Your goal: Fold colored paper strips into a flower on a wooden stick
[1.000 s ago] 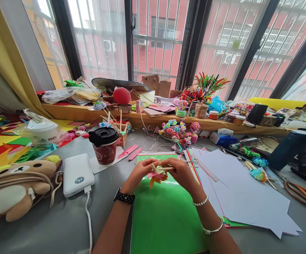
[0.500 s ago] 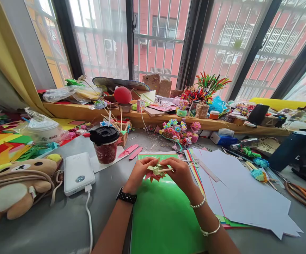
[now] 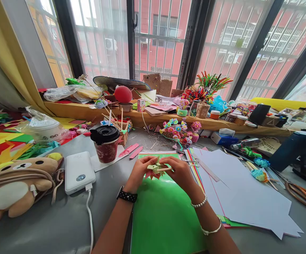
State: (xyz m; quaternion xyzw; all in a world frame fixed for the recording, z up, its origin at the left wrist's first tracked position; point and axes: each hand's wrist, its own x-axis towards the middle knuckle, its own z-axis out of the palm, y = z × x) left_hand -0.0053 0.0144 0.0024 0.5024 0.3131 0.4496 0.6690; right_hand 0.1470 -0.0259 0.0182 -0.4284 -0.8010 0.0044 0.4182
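Flower (image 3: 155,171), pale green and pink, with stick (image 3: 165,169)

Position: between our two hands, held above the green sheet (image 3: 166,215). Petals appear to be pointed and folded, probably of paper; their finer build is too small for us to tell.

Left hand (image 3: 139,172): fingers bent, pinching the flower at its left edge.

Right hand (image 3: 178,172): fingers curled, pinching the stick near its right end; fingertips by the flower's upper right edge. We cannot tell how firmly either hand presses.

Handling, in our judgement: very light; petals thin, easily creased, bent or torn; stick stiffer and smooth, apt to roll between the fingertips. Best hold: the stick, close behind the petals, with the flower steadied at its base. We would keep pressure off the petal tips. How well the two parts are joined we cannot see.

About the hands: pink strips (image 3: 135,152) beyond the left hand; cup (image 3: 104,148) farther out, beyond and to its left; power bank (image 3: 79,171) well to its left; scissors (image 3: 194,162) just to the right of the right hand; white paper (image 3: 245,190) farther to its right.
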